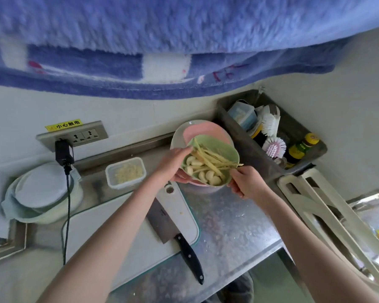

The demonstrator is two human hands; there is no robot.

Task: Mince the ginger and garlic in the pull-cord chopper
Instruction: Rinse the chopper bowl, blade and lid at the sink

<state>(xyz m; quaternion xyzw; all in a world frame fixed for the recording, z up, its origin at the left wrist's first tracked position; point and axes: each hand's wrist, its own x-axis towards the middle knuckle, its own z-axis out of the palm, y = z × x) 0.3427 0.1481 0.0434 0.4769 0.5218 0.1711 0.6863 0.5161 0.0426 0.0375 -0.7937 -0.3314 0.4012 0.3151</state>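
We've got our left hand (pixel 173 162) and right hand (pixel 245 182) both pinching the rim of the green dish (pixel 223 154) above the counter (pixel 228 226), light but tippy, with slippery garlic cloves (pixel 206 174) and stiff ginger strips (pixel 210 161) loose inside, so we hold the edges level.

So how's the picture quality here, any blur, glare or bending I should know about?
Head view: wide-angle bending curves the counter edge and wall socket; the blue towel up top is soft and blurred; mild sheen on the steel counter; the green dish of ginger and garlic is fairly sharp.
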